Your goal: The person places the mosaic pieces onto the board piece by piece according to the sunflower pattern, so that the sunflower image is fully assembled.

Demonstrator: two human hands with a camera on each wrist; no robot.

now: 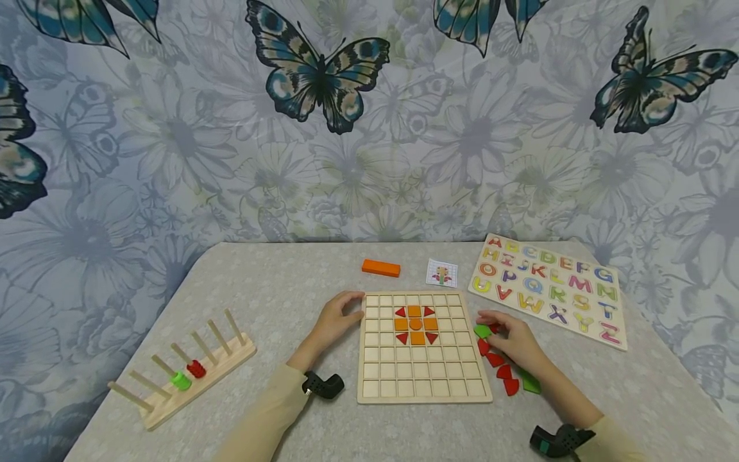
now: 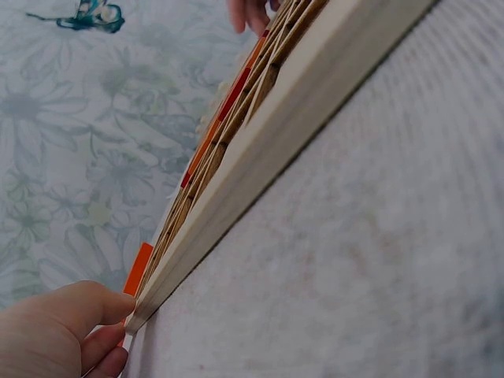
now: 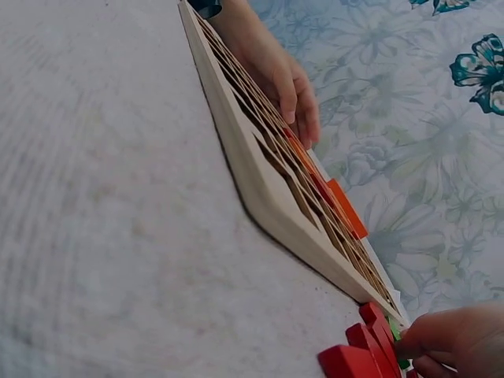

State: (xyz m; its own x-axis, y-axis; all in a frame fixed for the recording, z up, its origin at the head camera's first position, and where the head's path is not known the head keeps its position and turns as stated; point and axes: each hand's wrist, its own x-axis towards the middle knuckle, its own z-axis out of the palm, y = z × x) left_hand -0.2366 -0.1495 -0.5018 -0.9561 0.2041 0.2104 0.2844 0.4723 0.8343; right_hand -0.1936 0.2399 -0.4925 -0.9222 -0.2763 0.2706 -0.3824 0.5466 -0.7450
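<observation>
A square wooden grid board [image 1: 424, 393] lies on the table, with orange squares, red triangles and an orange round piece [image 1: 416, 325] set in its upper cells. My left hand [image 1: 335, 319] rests at the board's upper left corner, thumb and fingertips right at the edge. To the right of the board, my right hand [image 1: 516, 340] reaches over a small pile of pieces, fingers and thumb spread around them. Between them show a green piece [image 1: 482, 331] and a red piece [image 1: 494, 328]. Several red pieces [image 1: 504, 372] and a green diamond piece [image 1: 530, 382] lie nearer me, the latter partly under the hand.
An orange block [image 1: 381, 267] and a pattern card [image 1: 442, 273] lie behind the board. An alphabet puzzle board [image 1: 548, 289] stands at the back right. A wooden peg stand [image 1: 202, 385] with green and red rings is on the left. A butterfly-patterned cloth [image 1: 369, 179] hangs behind.
</observation>
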